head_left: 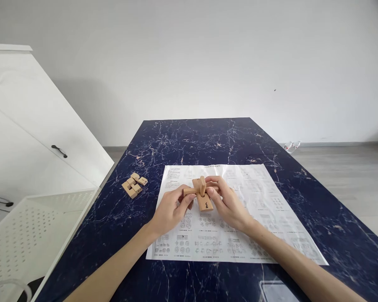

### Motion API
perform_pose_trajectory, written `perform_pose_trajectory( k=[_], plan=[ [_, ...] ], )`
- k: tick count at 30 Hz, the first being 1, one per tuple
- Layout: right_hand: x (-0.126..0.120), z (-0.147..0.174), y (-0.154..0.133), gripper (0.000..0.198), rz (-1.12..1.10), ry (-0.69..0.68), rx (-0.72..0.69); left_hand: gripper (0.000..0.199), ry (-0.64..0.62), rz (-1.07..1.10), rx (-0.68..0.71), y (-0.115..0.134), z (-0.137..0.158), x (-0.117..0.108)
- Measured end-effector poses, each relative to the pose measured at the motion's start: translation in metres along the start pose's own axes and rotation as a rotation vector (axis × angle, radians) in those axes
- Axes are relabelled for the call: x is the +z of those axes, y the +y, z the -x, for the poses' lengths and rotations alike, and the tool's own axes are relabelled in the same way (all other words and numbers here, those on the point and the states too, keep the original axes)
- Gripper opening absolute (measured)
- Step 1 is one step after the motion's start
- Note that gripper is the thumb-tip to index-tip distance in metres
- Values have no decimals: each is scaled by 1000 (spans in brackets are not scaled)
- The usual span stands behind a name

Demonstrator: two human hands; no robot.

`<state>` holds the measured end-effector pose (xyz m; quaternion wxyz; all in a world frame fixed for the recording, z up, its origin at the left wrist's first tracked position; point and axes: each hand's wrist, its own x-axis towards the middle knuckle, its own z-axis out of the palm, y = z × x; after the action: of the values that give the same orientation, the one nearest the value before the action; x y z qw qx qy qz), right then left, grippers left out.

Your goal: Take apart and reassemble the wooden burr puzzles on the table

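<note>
Several interlocking wooden puzzle pieces [205,203] are joined crosswise between my two hands, above a printed sheet. The front piece bears a dark number mark, and another piece stands upright in the middle. My left hand [173,208] pinches the end of the piece that sticks out to the left. On the other side, my right hand [227,201] has its thumb against the middle of the assembly and its fingers curled behind it. Those fingers partly hide the right end. Beneath both hands lies the white instruction sheet [251,184], covered in small line diagrams and text.
A small group of loose wooden pieces [130,189] lies left of the sheet on the dark blue marble-patterned table [189,140]. A clear plastic item [275,290] is at the near edge, close to my right forearm. A white cabinet [34,113] stands at left.
</note>
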<state>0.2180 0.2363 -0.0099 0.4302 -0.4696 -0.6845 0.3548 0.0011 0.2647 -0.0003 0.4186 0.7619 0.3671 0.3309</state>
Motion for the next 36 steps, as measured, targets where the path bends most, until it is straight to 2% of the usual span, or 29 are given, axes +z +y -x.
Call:
perform_pose_trajectory(
  k=[5, 10, 12, 14, 15, 16, 18, 22, 27, 31, 36],
  plan=[
    [-11, 0, 3, 29, 316, -90, -254, 33, 12, -11, 66, -4, 1, -8],
    [-11, 1, 3, 30, 346, -108, -272, 41, 37, -36, 85, -3, -2, -16],
    [-8, 3, 2, 32, 336, -87, -269, 63, 38, -1, 134, -2, -2, -17],
    [-5, 4, 3, 35, 359, -89, -291, 101, -12, 40, 152, 0, -1, -18],
    [-4, 4, 3, 37, 377, -94, -304, 112, -47, 45, 147, 1, -1, -18],
    [-3, 4, 4, 39, 394, -96, -312, 115, -83, 39, 136, 3, 0, -18],
    [-2, 3, 5, 40, 408, -92, -319, 106, -123, -2, 119, 6, 0, -18],
    [-2, 4, 7, 39, 439, -99, -337, 88, -117, -98, 135, 9, -1, -21],
    [-1, 6, 4, 32, 453, -80, -347, 97, -101, -109, 135, 6, -1, -24],
    [1, 7, 4, 30, 467, -18, -379, 97, -87, -86, 117, 7, 0, -23],
    [1, 9, 4, 27, 351, -59, -377, 101, -131, 107, 46, 2, 1, -21]
  ],
)
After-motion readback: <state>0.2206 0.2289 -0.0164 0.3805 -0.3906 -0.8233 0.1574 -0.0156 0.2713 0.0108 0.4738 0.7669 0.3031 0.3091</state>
